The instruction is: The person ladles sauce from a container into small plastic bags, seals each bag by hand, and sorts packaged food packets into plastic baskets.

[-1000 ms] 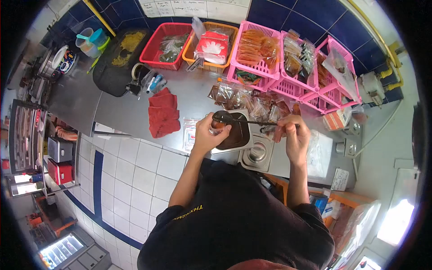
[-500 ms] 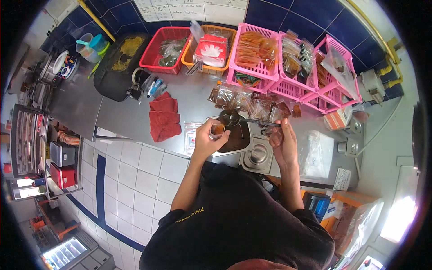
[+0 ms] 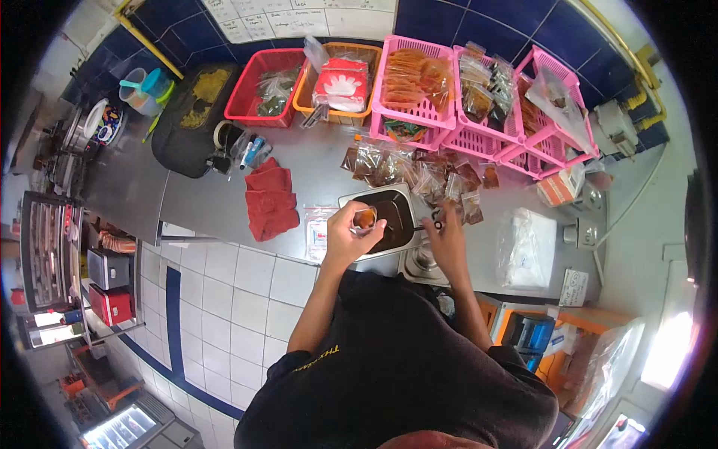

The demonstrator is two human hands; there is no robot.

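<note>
My left hand (image 3: pixel 353 238) is wrapped round a small clear bag (image 3: pixel 365 218) with brown sauce in it, over the left side of a steel tray (image 3: pixel 407 196) of dark sauce. At the tray's right edge is my right hand (image 3: pixel 446 238), its fingers close to the dark ladle handle (image 3: pixel 428 227); whether they still grip it is unclear. The ladle's bowl seems to lie in the sauce. Filled sauce bags (image 3: pixel 389 163) are spread behind the tray. A steel lid (image 3: pixel 423 258) sits partly under my right hand.
Pink baskets (image 3: pixel 479 138) stand along the back right, with an orange basket (image 3: pixel 303 97) and a red basket (image 3: pixel 233 101) beside them. A red cloth (image 3: pixel 271 202) and flat packets (image 3: pixel 318 232) lie left of the tray. Clear plastic bags (image 3: pixel 527 247) lie at the right.
The ladle has gone from above the bag down into the tray. My right hand has moved left and down towards the tray, while my left hand keeps holding the bag.
</note>
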